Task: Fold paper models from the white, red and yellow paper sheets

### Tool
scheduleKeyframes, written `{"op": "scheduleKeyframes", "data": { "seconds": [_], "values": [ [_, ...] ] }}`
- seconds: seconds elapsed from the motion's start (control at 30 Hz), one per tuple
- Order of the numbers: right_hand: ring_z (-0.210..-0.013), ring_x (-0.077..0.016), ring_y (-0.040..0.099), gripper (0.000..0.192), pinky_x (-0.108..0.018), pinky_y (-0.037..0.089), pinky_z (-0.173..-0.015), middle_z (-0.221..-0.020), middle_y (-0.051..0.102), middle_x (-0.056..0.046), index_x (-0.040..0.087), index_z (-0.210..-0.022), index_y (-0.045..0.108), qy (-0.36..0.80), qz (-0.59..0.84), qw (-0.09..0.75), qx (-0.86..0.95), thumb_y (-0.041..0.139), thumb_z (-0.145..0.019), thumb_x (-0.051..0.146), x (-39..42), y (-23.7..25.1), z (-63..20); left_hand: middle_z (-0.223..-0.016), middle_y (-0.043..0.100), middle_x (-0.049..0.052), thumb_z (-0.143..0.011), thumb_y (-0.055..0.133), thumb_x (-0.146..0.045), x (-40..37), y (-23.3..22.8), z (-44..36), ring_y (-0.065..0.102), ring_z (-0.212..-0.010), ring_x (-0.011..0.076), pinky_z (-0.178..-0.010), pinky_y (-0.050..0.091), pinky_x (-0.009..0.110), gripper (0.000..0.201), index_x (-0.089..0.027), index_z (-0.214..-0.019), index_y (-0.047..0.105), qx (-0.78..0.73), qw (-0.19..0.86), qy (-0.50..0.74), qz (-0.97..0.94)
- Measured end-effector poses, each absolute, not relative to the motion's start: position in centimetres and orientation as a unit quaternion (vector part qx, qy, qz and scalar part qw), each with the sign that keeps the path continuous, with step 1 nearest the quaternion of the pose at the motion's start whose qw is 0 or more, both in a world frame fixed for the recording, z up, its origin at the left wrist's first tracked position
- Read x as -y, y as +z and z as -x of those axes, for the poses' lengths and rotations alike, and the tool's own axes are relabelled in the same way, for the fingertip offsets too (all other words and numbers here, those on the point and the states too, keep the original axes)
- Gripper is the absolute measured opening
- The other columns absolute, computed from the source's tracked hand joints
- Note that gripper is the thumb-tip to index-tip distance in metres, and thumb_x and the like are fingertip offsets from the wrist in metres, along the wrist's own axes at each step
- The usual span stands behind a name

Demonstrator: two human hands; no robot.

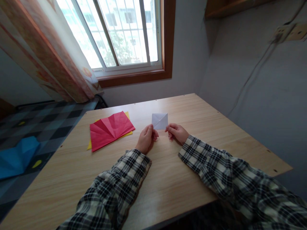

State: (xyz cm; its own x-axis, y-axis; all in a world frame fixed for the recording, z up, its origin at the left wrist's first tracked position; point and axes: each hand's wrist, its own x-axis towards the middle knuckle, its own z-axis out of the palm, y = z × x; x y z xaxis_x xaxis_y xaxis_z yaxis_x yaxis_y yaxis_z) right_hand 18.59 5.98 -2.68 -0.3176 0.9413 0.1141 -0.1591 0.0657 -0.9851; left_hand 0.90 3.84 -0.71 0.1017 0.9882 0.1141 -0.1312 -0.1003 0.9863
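At the frame's centre, the left hand [145, 138] and right hand [177, 132] each pinched the small white folded paper [160, 121] above the bench [168, 179], apparently mid-fold; pressing the next crease would need aligned edges.

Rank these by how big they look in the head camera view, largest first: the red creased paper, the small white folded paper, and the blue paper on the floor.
1. red creased paper, on the table.
2. blue paper, partly cut off at the picture's edge, so its rank against the red is unsure.
3. white folded paper, held by left hand and right hand: clearly smallest.
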Motion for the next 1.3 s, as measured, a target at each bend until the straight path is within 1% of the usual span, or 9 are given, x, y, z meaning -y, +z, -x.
{"op": "scheduleKeyframes", "data": {
  "seconds": [0.23, 0.4, 0.47, 0.57, 0.67, 0.8, 0.93, 1.13, 1.3],
  "values": [
    [-0.042, -0.0081, 0.049, 0.047, -0.019, 0.041, -0.040, -0.049, 0.055, 0.005, 0.017, -0.075, 0.061, 0.619, 0.343, 0.433, 0.558, 0.069, -0.071, 0.063, -6.0, -2.2, -18.7, -0.057, 0.053, -0.004, -0.084, 0.057, -0.064, -4.2, -1.1, -0.8, 0.046, -0.049, 0.0088, -0.049, 0.037, 0.022, 0.046, -0.019, -0.075, 0.049, -0.414, 0.523, 0.540, -0.513],
    [-0.041, -0.0079, 0.048, 0.050, -0.019, 0.041, -0.039, -0.050, 0.055, 0.004, 0.018, -0.068, 0.054, 0.631, 0.343, 0.459, 0.523, 0.066, -0.072, 0.067, -6.0, -2.1, -18.6, -0.054, 0.051, -0.004, -0.083, 0.057, -0.064, -4.1, -0.8, -0.8, 0.044, -0.048, 0.0093, -0.048, 0.035, 0.022, 0.047, -0.020, -0.071, 0.050, -0.422, 0.519, 0.534, -0.517],
    [-0.042, -0.0082, 0.049, 0.050, -0.018, 0.041, -0.039, -0.052, 0.056, 0.004, 0.019, -0.068, 0.051, 0.641, 0.355, 0.467, 0.496, 0.066, -0.072, 0.066, -6.0, -1.9, -18.6, -0.052, 0.051, -0.003, -0.084, 0.055, -0.065, -4.0, -0.6, -0.8, 0.043, -0.047, 0.0098, -0.048, 0.034, 0.023, 0.048, -0.020, -0.068, 0.050, -0.431, 0.513, 0.517, -0.533],
    [-0.044, -0.0084, 0.052, 0.046, -0.018, 0.042, -0.039, -0.057, 0.057, 0.003, 0.020, -0.074, 0.052, 0.655, 0.367, 0.478, 0.455, 0.068, -0.072, 0.062, -5.9, -1.6, -18.7, -0.052, 0.050, -0.002, -0.085, 0.053, -0.065, -3.8, -0.3, -0.7, 0.042, -0.048, 0.0101, -0.049, 0.034, 0.024, 0.050, -0.019, -0.064, 0.051, -0.436, 0.505, 0.494, -0.558],
    [-0.046, -0.0084, 0.052, 0.041, -0.018, 0.042, -0.040, -0.060, 0.058, 0.003, 0.020, -0.079, 0.054, 0.664, 0.366, 0.492, 0.428, 0.067, -0.074, 0.058, -6.0, -1.5, -18.8, -0.052, 0.050, -0.002, -0.085, 0.053, -0.066, -3.6, -0.1, -0.7, 0.043, -0.049, 0.0105, -0.049, 0.034, 0.024, 0.050, -0.020, -0.065, 0.051, -0.429, 0.514, 0.490, -0.559],
    [-0.048, -0.0084, 0.051, 0.035, -0.018, 0.041, -0.041, -0.061, 0.058, 0.003, 0.020, -0.081, 0.055, 0.674, 0.362, 0.505, 0.400, 0.065, -0.077, 0.053, -6.2, -1.6, -18.9, -0.051, 0.050, -0.002, -0.083, 0.055, -0.067, -3.4, 0.0, -0.8, 0.043, -0.049, 0.0110, -0.049, 0.034, 0.024, 0.050, -0.020, -0.067, 0.051, -0.428, 0.524, 0.492, -0.548],
    [-0.050, -0.0083, 0.052, 0.029, -0.016, 0.042, -0.042, -0.063, 0.059, 0.002, 0.019, -0.083, 0.057, 0.682, 0.348, 0.505, 0.398, 0.064, -0.080, 0.047, -6.3, -1.6, -19.0, -0.052, 0.050, -0.003, -0.085, 0.054, -0.065, -3.4, 0.1, -0.8, 0.042, -0.048, 0.0104, -0.050, 0.034, 0.024, 0.049, -0.020, -0.067, 0.051, -0.424, 0.524, 0.490, -0.552],
    [-0.056, -0.0099, 0.058, 0.013, -0.016, 0.049, -0.046, -0.067, 0.063, 0.000, 0.018, -0.084, 0.061, 0.707, 0.341, 0.489, 0.380, 0.062, -0.083, 0.030, -6.1, -1.1, -19.0, -0.053, 0.051, -0.002, -0.087, 0.051, -0.063, -3.7, -0.4, -0.6, 0.045, -0.051, 0.0111, -0.055, 0.037, 0.025, 0.049, -0.020, -0.065, 0.051, -0.421, 0.499, 0.484, -0.583],
    [-0.060, -0.0111, 0.062, 0.012, -0.018, 0.053, -0.051, -0.071, 0.067, -0.002, 0.017, -0.088, 0.064, 0.738, 0.327, 0.477, 0.348, 0.062, -0.085, 0.028, -6.0, -1.3, -19.0, -0.053, 0.051, -0.002, -0.088, 0.050, -0.063, -3.6, -0.5, -0.6, 0.047, -0.052, 0.0124, -0.057, 0.038, 0.026, 0.049, -0.020, -0.064, 0.051, -0.421, 0.485, 0.473, -0.603]
  ]
}}
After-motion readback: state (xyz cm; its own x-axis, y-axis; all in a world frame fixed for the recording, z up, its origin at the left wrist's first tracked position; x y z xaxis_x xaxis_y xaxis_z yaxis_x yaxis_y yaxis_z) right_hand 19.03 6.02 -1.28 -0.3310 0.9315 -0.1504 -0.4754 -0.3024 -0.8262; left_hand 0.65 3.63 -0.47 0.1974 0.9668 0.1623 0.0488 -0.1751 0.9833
